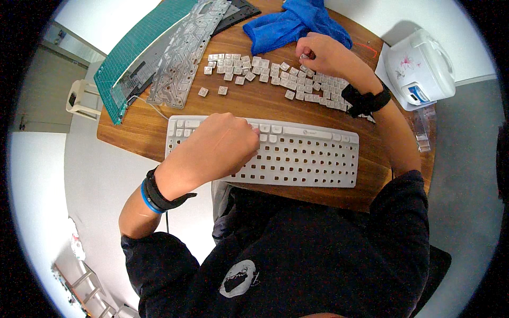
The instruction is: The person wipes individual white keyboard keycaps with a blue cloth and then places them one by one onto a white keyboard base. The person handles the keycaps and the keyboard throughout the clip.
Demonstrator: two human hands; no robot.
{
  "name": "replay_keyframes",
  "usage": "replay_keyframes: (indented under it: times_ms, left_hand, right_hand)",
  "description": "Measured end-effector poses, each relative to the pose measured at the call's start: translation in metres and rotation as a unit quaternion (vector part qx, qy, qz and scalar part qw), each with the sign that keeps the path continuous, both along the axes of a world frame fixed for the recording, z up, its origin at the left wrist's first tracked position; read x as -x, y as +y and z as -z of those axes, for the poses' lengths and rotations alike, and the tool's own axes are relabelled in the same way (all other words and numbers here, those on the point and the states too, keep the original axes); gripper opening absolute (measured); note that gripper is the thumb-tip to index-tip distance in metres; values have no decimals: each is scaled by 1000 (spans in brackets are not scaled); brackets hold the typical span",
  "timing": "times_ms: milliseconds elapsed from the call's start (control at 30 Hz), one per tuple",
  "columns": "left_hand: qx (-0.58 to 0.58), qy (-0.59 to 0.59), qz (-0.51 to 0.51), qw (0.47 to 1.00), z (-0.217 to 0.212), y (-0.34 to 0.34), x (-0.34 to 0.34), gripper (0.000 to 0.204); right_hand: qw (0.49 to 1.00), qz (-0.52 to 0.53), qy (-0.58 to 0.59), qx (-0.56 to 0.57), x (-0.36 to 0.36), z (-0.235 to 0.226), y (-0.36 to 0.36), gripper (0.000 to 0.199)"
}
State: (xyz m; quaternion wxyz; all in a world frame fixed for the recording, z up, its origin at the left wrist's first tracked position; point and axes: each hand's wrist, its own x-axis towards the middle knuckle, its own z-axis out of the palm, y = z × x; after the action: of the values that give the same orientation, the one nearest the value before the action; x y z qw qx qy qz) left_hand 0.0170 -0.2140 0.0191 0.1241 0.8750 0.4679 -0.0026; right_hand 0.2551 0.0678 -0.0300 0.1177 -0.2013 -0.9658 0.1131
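A white keyboard frame (pixel 302 159) lies near the table's front edge. Some white keycaps sit along its far edge and far left, while most of its key openings are bare. My left hand (pixel 220 146) is closed over the left-middle part of the frame; its fingertips are hidden, so what they hold cannot be made out. Beyond the frame lie many loose keycaps (pixel 263 78), mostly turned underside up. My right hand (pixel 326 55) is at the far right of these, thumb and fingers pinched on a small pale keycap (pixel 304 56).
A green cutting mat (pixel 114 87) and a clear patterned membrane sheet (pixel 177 74) lie at the left. A blue cloth (pixel 275 29) is at the back, and a white rice cooker (pixel 421 66) stands right. A thin cable (pixel 154 107) runs left of the frame.
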Motion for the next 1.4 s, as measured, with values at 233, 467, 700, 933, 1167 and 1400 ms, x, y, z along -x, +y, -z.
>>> replay_keyframes:
  times_ms: [233,467,700,933,1167,1400]
  left_hand:
    - [-15,-4,-5,1000,2,-1,-1,20]
    - [11,26,11,1000,-1,3,0,20]
    - [-44,-170,-27,984,-6,16,24,19]
    - [172,-512,-246,805,-13,84,-2,34]
    - [273,-576,-188,747,2,153,-26,35]
    - [19,-403,-150,902,11,199,-14,25]
  right_hand:
    - [999,-9,-28,27,2,1,-3,12]
    - [999,-15,-38,10,6,4,1,15]
    - [996,32,84,23,-3,-34,-17,12]
    - [979,-24,198,46,12,-57,-76,12]
    - [970,15,244,2,-3,-50,-67,14]
    - [966,85,242,19,-41,-49,-10,21]
